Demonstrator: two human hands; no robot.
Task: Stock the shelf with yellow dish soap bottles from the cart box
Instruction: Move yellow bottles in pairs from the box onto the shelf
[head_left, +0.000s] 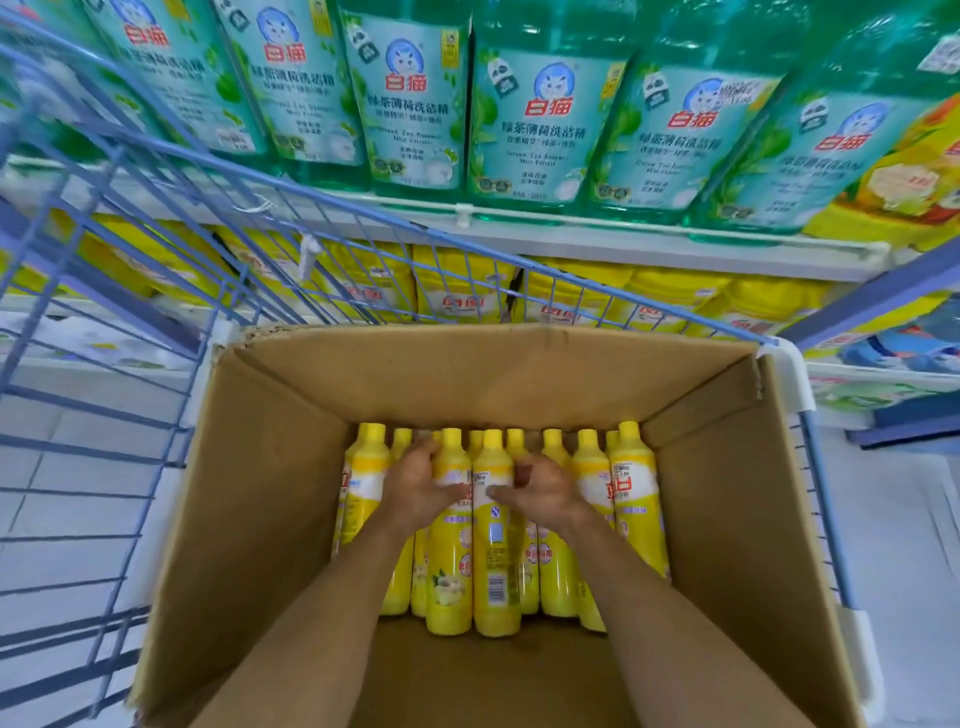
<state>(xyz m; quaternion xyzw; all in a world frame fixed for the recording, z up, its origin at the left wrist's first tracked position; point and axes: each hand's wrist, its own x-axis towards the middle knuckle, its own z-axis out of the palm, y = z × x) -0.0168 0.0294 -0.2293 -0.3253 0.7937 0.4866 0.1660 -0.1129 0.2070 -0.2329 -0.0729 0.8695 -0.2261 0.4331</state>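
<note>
A cardboard box (270, 493) sits in a blue wire cart (104, 415), with the yellow dish soap bottles (636, 514) packed in a row along its far wall. Both hands reach down into the box. The left hand (415, 488) has its fingers (427, 451) curled round the upper body of the left held bottle (449, 571), thumb across the label. The right hand (545, 491) grips the right held bottle (496, 566) the same way, thumb on the label. These two bottles touch side by side and sit nearer than the rest of the row. Beyond the cart, the shelf (571, 228) carries green detergent bottles (415, 104) on its upper level and yellow bottles (462, 291) below.
</note>
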